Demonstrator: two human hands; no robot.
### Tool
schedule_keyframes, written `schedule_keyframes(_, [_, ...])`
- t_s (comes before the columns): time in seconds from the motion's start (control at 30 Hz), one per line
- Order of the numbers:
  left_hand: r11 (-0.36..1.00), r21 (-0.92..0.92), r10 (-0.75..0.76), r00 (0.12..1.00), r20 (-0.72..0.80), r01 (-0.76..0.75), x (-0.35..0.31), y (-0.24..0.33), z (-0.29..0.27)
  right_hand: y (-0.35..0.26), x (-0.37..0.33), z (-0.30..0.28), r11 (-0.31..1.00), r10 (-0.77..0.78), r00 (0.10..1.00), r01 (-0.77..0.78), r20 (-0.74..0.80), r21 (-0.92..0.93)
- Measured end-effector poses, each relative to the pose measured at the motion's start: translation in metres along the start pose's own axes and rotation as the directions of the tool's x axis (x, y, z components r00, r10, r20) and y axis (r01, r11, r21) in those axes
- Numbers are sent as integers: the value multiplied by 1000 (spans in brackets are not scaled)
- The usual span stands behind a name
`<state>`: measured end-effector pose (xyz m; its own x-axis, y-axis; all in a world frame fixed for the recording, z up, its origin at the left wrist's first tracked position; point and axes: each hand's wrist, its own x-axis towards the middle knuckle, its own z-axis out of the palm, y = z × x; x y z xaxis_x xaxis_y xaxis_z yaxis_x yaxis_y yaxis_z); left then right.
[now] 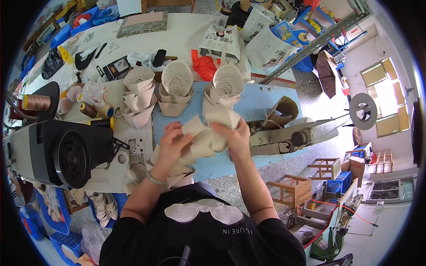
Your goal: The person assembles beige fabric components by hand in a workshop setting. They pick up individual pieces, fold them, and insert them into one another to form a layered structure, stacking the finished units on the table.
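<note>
My left hand, with a pale bangle on its wrist, pinches a curved cream fabric piece over the blue table. The other end of that piece is gripped by my right hand, thumb on top. The piece bends and overlaps, so whether it is one layer or several I cannot tell. Just beyond my hands stand nested stacks of cream cup-shaped pieces: a right stack, a middle stack and a left stack. More cream pieces lie close to my body, partly hidden by my left forearm.
At the left is a black and grey sewing machine with a thread spool behind it. A machine arm juts out at the right, near a brown open container. Bags and a red plastic bag lie farther back.
</note>
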<state>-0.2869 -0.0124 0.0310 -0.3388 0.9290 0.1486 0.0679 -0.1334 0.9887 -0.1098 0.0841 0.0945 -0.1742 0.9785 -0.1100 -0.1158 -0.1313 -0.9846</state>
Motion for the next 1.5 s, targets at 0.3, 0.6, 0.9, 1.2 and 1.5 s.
schedule_keyframes(0.3, [880,-442,-194,981,-1,173,-25,-7,-31,-70,146,72,465,-564,819,419,103,-780])
schedule_keyframes(0.6, [832,-529,-196,981,5,169,-31,-1,-51,160,219,136,-165,-58,783,605,620,-779])
schedule_keyframes(0.9, [818,-482,-426,893,-141,314,9,6,-57,131,193,115,37,-103,686,726,720,-686])
schedule_keyframes(1.2, [956,-168,-238,971,29,240,17,14,-14,14,-4,29,788,167,935,65,314,-612])
schedule_keyframes(1.5, [966,244,-36,891,453,-86,-25,11,13,5,-118,-40,946,116,987,-143,-108,-290])
